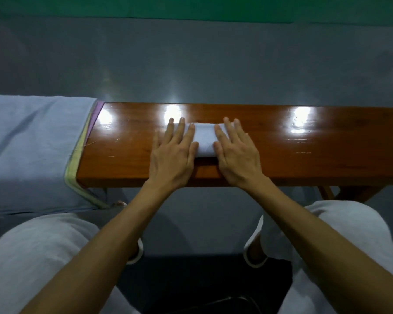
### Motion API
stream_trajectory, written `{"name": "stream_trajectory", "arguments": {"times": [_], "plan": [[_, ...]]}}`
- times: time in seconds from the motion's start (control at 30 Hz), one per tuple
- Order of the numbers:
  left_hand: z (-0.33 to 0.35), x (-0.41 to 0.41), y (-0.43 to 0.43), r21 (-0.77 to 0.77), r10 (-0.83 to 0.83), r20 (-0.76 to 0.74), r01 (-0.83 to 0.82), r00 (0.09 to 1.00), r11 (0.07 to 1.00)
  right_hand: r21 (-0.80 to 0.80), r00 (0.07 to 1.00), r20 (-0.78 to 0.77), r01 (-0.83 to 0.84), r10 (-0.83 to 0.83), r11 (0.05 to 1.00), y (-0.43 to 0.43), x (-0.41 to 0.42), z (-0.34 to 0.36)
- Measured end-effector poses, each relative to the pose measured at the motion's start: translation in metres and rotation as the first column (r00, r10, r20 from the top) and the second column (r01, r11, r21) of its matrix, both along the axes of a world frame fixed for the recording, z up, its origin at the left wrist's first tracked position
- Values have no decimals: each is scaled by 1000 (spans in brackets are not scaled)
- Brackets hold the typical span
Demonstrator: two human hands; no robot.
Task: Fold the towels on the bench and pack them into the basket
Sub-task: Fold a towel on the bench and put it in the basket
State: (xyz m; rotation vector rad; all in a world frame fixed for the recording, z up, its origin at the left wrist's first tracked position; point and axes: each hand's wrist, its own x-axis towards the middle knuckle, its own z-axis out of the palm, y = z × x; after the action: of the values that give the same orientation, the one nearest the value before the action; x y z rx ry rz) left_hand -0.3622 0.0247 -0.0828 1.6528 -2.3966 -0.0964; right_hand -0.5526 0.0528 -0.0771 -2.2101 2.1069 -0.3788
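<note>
Pressing down on the folded towel (204, 139), the left hand (171, 159) and the right hand (237, 159) are lying palm-down, side by side, on the middle of the bench (304, 159). The folded towel is sitting on the bench top as a compact, pale rectangle. It is showing only in the gap between the two hands, and its left and right ends are lying hidden beneath them.

Left hand: the fingers (178, 132) are extending straight and slightly spread, covering the left portion of the towel, with the fingertips reaching about as far as its far edge. The hand is lying flat and released, grasping nothing.

Right hand: the fingers (228, 130) are extending in the same way over the right portion of the towel, straight and relaxed, also grasping nothing. The two thumbs are pointing inward toward each other along the towel's near edge.

A stack of unfolded towels (32, 143) is draping over the left end of the bench, well apart from both hands, and is hanging down past the front edge. A pale blue towel is lying on top. A yellow-green edge (74, 159) and a purple edge (93, 123) are showing along its right border.

The glossy brown bench top is reflecting several bright patches of light. A wooden leg brace (340, 192) is showing beneath its right part. The grey floor (191, 64) is extending behind the bench to a green strip (191, 7).

Both knees, in pale trousers (32, 257), are framing the forearms. A dark object (202, 286) is lying on the floor between the legs; what it is cannot be told.
</note>
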Motion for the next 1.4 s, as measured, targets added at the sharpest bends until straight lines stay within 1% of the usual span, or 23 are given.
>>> {"name": "stream_trajectory", "arguments": {"times": [0.1, 0.23, 0.4, 0.5, 0.57, 0.67, 0.73, 0.8, 0.93, 1.03, 1.2, 1.3, 1.4], "plan": [[-2, 12, -5, 29, 52, -27, -51, 998, 998, 67, 996, 49, 73, -77, 995, -2, -10, 0], [-4, 19, -8, 76, 109, -49, -105, 993, 992, 83, 994, 78, 75, -82, 994, -2, -14, 3], [0, 18, -6, 138, 141, -77, -129, 987, 982, 108, 992, 88, 77, -87, 991, 0, -19, 7], [1, 21, -5, 131, 154, -90, -142, 984, 981, 124, 991, 98, 75, -87, 990, -1, -20, 9], [2, 23, 0, 89, 144, -150, -132, 978, 987, 116, 988, 118, 87, -101, 989, 1, -21, 10], [3, 24, 11, 22, 91, -325, -88, 941, 996, 28, 976, 175, 129, -132, 991, 6, -22, 9], [5, 24, 15, 0, 87, -371, -94, 924, 996, -12, 970, 197, 149, -143, 989, 11, -22, 10], [7, 22, 16, 27, 127, -339, -126, 932, 992, -2, 973, 185, 142, -139, 990, 11, -20, 16], [16, 12, 15, 118, 243, -255, -220, 936, 968, 84, 983, 121, 131, -140, 988, 7, -18, 31], [20, 3, 11, 157, 260, -248, -226, 933, 961, 151, 984, 107, 123, -140, 981, 2, -17, 37], [20, -7, 4, 171, 229, -271, -187, 935, 967, 204, 965, 209, 116, -159, 972, -8, -19, 42], [23, -15, 4, 181, 252, -332, -200, 909, 963, 214, 940, 295, 107, -169, 971, -10, -21, 47], [25, -18, 3, 155, 252, -388, -207, 886, 966, 195, 916, 371, 83, -152, 977, -9, -23, 48]]}}
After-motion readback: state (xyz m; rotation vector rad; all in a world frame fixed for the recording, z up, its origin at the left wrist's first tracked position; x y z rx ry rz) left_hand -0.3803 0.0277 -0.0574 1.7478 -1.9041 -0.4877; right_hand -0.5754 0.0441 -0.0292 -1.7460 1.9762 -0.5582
